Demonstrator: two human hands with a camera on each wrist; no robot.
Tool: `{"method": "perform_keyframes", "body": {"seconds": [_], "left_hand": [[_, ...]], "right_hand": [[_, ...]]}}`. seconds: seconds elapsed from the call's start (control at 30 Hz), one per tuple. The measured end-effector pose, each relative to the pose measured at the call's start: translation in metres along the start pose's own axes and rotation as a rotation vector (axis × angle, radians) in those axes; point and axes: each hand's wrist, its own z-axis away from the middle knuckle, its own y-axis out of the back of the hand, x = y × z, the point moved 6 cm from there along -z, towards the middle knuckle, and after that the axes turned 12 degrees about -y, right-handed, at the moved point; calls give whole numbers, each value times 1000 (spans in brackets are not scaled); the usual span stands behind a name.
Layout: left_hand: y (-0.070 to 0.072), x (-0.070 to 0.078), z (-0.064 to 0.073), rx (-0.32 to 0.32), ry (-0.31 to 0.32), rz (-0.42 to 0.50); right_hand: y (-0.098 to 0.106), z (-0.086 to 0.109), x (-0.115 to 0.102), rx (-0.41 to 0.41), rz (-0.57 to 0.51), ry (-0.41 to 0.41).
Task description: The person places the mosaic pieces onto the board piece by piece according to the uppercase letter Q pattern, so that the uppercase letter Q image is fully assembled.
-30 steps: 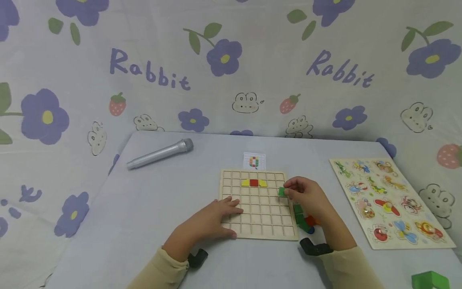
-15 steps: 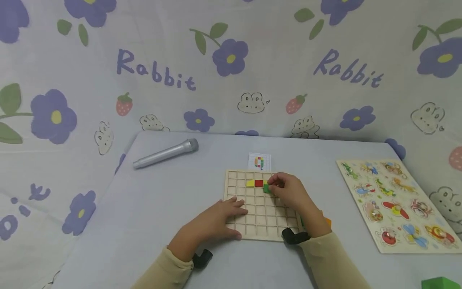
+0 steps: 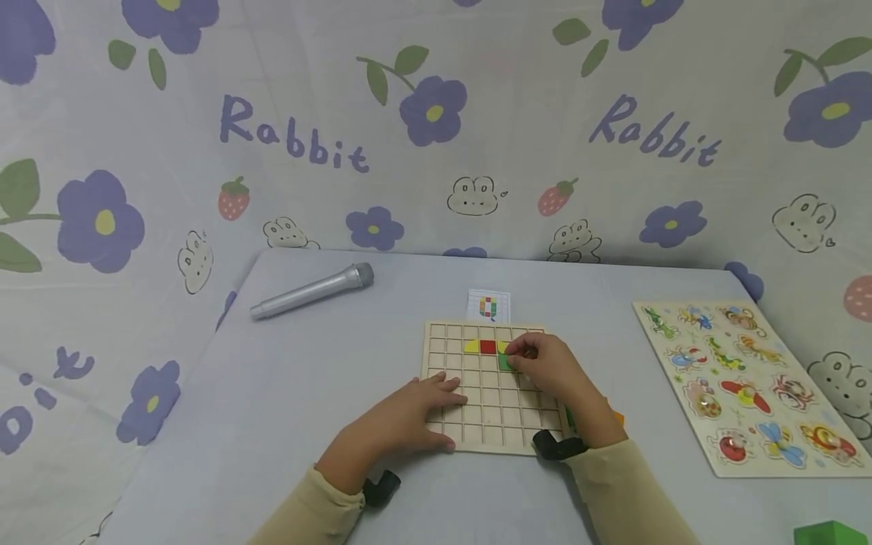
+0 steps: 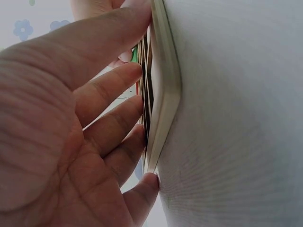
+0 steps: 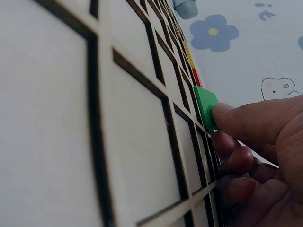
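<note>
A wooden grid board lies flat in the middle of the table. My right hand pinches a green square tile between thumb and fingers over a cell near the board's far side. In the right wrist view the green tile stands right at the grid, its lower face hidden. Just beyond it, a red tile sits between two yellow tiles, the right one partly covered by my fingers. My left hand rests with spread fingers on the board's left side, thumb at the near left corner.
A small card with a coloured Q pattern lies beyond the board. Toy microphone at back left; insect puzzle board at right. Green and orange pieces show beside my right forearm. A green block sits at lower right.
My right hand has carried the green tile left from the board's right edge to just below the right yellow tile, then slightly nearer me. The left hand keeps its place on the board.
</note>
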Motion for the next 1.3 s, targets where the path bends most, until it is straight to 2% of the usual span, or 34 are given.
{"method": "perform_keyframes", "body": {"seconds": [0.3,0.4,0.53,0.67,0.8,0.93,1.07,1.3], "left_hand": [[-1,-2,-1,6,-12,-2],[-2,-2,-1,7,-13,4],[-1,1,1,7,-6,18],[1,4,2,7,2,31],[3,7,2,11,-10,45],[4,6,2,16,-19,42],[3,3,2,16,-19,36],[0,2,0,15,-19,36]], "right_hand": [[5,0,1,10,-5,8],[22,2,2,25,-29,17],[56,11,10,56,-31,13],[74,23,31,15,22,-25],[73,37,59,-59,90,-55],[69,47,75,-78,139,-23],[64,53,80,-64,153,18],[61,54,81,-21,153,30]]}}
